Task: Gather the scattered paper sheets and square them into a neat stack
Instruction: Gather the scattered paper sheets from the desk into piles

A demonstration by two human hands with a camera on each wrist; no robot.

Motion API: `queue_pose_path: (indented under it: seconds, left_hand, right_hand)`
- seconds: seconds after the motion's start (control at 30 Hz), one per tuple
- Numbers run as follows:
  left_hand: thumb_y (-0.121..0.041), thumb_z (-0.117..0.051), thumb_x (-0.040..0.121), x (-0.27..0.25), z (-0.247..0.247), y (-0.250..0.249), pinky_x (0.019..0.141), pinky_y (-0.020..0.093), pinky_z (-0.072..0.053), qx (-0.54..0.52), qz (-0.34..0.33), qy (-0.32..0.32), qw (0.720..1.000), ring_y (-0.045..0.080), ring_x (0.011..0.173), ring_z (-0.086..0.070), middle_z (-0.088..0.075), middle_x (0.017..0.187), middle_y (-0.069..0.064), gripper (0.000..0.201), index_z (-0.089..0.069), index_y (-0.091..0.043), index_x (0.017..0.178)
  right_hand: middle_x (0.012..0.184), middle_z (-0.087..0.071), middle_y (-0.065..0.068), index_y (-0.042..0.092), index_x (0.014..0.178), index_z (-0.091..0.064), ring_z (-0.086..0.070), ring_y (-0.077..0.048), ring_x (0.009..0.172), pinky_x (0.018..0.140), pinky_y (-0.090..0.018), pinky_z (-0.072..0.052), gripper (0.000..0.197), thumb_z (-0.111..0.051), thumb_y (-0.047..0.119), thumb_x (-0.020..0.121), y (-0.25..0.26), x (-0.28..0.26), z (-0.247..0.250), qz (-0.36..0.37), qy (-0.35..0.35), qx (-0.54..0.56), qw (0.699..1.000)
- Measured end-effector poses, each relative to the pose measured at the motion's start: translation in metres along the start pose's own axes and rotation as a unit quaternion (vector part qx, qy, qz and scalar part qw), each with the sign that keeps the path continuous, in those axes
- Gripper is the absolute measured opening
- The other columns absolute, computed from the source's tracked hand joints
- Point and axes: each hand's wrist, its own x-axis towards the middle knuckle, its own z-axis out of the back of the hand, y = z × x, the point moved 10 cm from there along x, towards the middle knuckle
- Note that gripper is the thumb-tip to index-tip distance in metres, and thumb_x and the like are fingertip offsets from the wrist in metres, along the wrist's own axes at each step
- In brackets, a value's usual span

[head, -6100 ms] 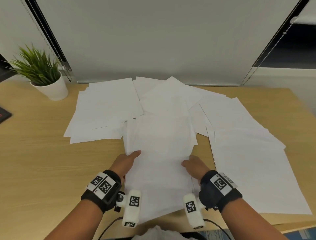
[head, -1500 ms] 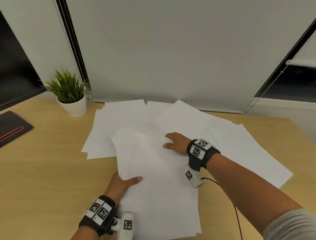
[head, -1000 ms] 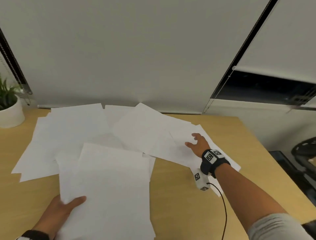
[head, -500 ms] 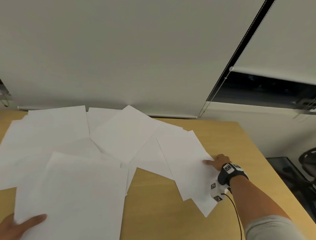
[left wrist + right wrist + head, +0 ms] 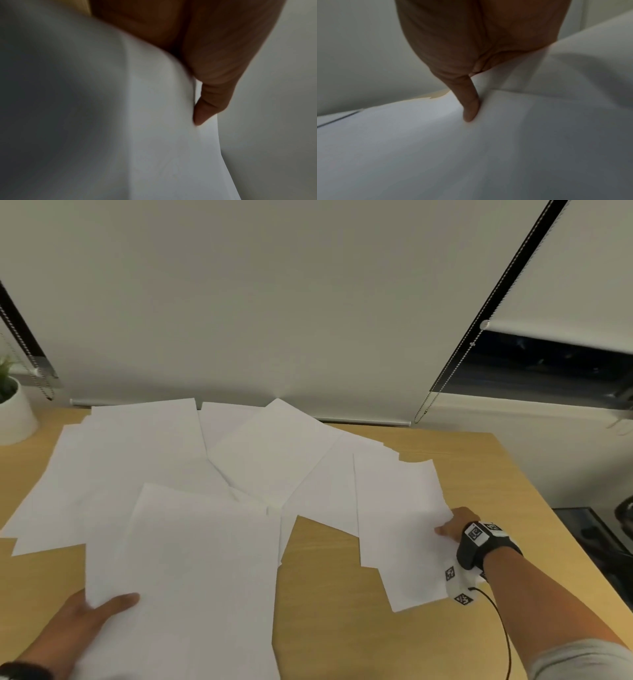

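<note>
White paper sheets lie spread over a wooden desk [image 5: 329, 611]. My left hand [image 5: 92, 611] holds the near-left corner of the gathered pile [image 5: 198, 570], thumb on top and fingers hidden beneath. The left wrist view shows that thumb [image 5: 202, 115] pressed on the paper [image 5: 154, 135]. My right hand [image 5: 452, 525] pinches the right edge of the two rightmost sheets [image 5: 397, 508], thumb above. The right wrist view shows that thumb [image 5: 470, 112] on a bowed sheet [image 5: 471, 155]. More loose sheets [image 5: 137, 446] fan out behind the pile, up to the wall.
A white plant pot [image 5: 13, 416] stands at the far left by the wall. A bead cord [image 5: 442, 385] hangs from the blind at the back right. The desk's right edge [image 5: 548, 508] runs just past my right hand. Bare wood shows between the pile and the right sheets.
My right hand left the pile, reached out to the far right sheets and took hold of their right edge; those sheets have turned squarer. My left hand keeps hold of the pile.
</note>
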Motion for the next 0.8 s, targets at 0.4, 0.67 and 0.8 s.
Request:
queue_pose_path:
  seconds: [0.4, 0.67, 0.8]
  left_hand:
    - [0.004, -0.053, 0.087, -0.020, -0.011, -0.015, 0.076, 0.037, -0.050, -0.047, 0.041, 0.080, 0.995, 0.035, 0.086, -0.063, -0.069, 0.097, 0.019, 0.027, -0.062, 0.002, 0.112]
    - [-0.064, -0.077, 0.055, -0.029, -0.013, -0.019, 0.106, 0.043, -0.042, -0.143, 0.074, 0.142, 0.977, 0.023, 0.117, -0.059, -0.066, 0.124, 0.003, 0.083, -0.060, -0.021, 0.123]
    - [-0.080, -0.037, 0.078, -0.036, -0.021, -0.028, 0.095, 0.043, -0.049, -0.197, 0.084, 0.182, 0.960, 0.023, 0.104, -0.070, -0.074, 0.114, 0.003, 0.074, -0.063, -0.026, 0.122]
  right_hand:
    - [0.108, -0.072, -0.004, 0.030, 0.112, -0.063, -0.069, -0.037, 0.095, 0.082, -0.064, -0.051, 0.082, -0.077, 0.071, 0.043, -0.049, -0.026, 0.145, 0.114, -0.165, 0.345, 0.917]
    - [0.114, -0.072, 0.003, 0.019, 0.116, -0.063, -0.070, -0.015, 0.101, 0.082, -0.031, -0.058, 0.031, -0.059, 0.013, 0.085, 0.181, -0.277, 0.101, 0.366, 0.015, 0.528, 0.766]
    - [0.114, -0.072, -0.005, 0.005, 0.121, -0.058, -0.071, -0.020, 0.095, 0.080, -0.032, -0.059, 0.036, -0.060, 0.004, 0.084, 0.223, -0.309, 0.034, 0.371, 0.058, 0.519, 0.768]
